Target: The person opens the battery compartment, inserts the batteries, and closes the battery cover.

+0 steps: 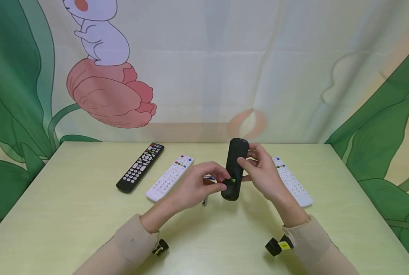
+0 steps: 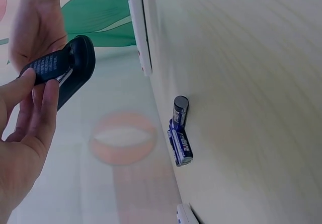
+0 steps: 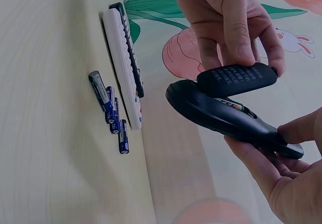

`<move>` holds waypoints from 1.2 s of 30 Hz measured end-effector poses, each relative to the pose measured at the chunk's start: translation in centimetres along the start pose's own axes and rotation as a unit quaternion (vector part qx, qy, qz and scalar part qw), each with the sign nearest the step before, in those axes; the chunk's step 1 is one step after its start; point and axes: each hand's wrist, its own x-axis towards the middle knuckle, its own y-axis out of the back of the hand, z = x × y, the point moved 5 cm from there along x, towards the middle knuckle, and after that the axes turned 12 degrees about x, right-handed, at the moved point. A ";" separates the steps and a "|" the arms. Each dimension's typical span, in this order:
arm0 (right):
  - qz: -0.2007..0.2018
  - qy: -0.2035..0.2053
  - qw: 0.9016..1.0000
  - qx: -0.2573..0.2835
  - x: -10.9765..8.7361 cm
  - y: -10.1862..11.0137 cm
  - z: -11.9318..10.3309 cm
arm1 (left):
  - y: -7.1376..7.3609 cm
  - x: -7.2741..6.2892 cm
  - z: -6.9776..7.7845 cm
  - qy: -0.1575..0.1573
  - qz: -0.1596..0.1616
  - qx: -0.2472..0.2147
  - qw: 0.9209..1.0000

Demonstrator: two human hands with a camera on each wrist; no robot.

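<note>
My right hand [image 1: 264,173] grips a black remote control [image 1: 238,152] above the table, its back turned toward me. The thumb and fingers of my left hand [image 1: 195,183] pinch the battery cover [image 3: 236,79], a small black plate with printed text. In the right wrist view the cover is tilted at the remote's battery compartment, one end right at the remote's end. A green and orange battery [image 3: 234,103] shows inside the compartment, partly hidden by the cover. Several loose blue and silver batteries [image 3: 102,95] lie on the table below; in the head view my left hand mostly hides them.
To the left, a black remote [image 1: 140,168] and a white remote [image 1: 170,177] lie face up on the table [image 1: 204,244]. Another white remote [image 1: 293,187] lies on the right, partly behind my right hand. A printed curtain [image 1: 190,76] hangs along the table's far edge.
</note>
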 end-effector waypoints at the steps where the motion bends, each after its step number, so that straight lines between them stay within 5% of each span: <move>1: 0.000 -0.001 1.000 0.000 0.0 0.0 0.0 | 0.0 0.0 0.1 -0.001 0.000 0.001 1.000; 20: 0.000 -0.008 1.000 -0.011 -0.1 0.0 -0.2 | 0.1 0.2 0.6 -0.028 -0.058 -0.013 0.998; 36: -0.001 -0.003 1.000 -0.007 -0.1 -0.1 -0.3 | 0.1 0.2 0.4 -0.039 -0.033 0.007 0.999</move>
